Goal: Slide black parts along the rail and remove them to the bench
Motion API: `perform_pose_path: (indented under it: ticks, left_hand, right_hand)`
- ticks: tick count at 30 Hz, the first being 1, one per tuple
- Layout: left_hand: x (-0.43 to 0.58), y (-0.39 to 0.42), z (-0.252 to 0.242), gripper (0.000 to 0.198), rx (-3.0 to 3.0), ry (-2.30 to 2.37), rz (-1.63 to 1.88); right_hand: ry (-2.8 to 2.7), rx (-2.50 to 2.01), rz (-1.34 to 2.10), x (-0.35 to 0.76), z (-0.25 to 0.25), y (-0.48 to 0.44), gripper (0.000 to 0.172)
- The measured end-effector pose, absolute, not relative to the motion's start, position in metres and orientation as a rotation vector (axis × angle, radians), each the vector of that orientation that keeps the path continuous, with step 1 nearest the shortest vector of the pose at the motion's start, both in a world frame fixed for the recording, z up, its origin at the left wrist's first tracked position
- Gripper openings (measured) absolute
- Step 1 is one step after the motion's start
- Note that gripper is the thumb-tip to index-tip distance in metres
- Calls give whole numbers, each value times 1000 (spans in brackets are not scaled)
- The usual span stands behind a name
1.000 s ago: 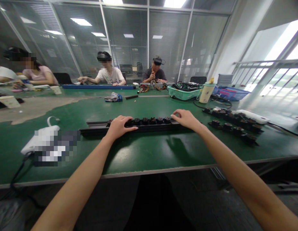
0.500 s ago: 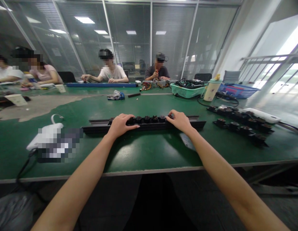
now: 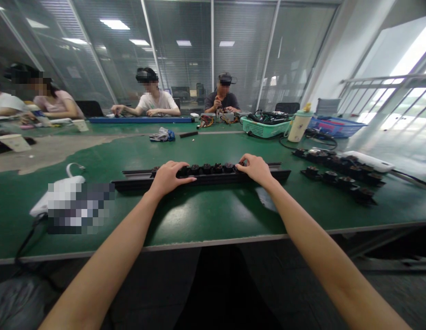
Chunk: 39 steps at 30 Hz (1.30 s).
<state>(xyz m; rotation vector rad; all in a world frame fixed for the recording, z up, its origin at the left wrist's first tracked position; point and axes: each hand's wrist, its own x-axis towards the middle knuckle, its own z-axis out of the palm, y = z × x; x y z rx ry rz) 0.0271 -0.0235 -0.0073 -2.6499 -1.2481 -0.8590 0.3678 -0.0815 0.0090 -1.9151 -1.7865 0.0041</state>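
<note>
A long black metal rail (image 3: 213,180) lies across the green table in front of me, with several round-topped black modules (image 3: 206,168) in a row along its channel. My left hand (image 3: 170,178) straddles the rail's left part, fingers over the far side and thumb along the near side. It covers some of the modules. Toward the rail's right part, my right hand (image 3: 253,167) pinches a small black module (image 3: 243,163) at the end of the row, its fingers mostly hiding it. More black modules (image 3: 330,176) lie in strips on the table to the right.
Left of the rail are a white power strip (image 3: 58,195) and a blurred-out flat object (image 3: 82,208). Farther back stand a green basket (image 3: 266,129) of cables, a cream bottle (image 3: 300,126) and a blue basket (image 3: 340,128). Several people sit across the table.
The whole view has shifted slightly. Both hands keep nearly the same place and grip on the rail and module.
</note>
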Motion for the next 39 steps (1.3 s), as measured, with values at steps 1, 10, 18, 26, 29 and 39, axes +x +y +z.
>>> perform_pose_path:
  ticks: [1,10,18,26,29,39]
  left_hand:
    - [27,-23,-7,65,-2649,-1245,-856]
    - [27,-24,-7,65,-2651,-1239,-861]
    - [27,-23,-7,64,-2643,-1242,-846]
    - [27,-23,-7,65,-2650,-1240,-843]
    - [27,-23,-7,66,-2644,-1246,-844]
    - [26,-23,-7,67,-2643,-1246,-841]
  right_hand:
    - [-1784,-1921,8,369,9,-82,26]
    - [-1760,-1997,-14,371,10,-85,37]
    - [-1715,-2003,-11,371,8,-86,32]
    - [-1729,-2026,-79,364,7,-89,32]
    - [-1730,-2026,-92,366,6,-88,32]
    - [-1698,-2063,-63,370,8,-87,31]
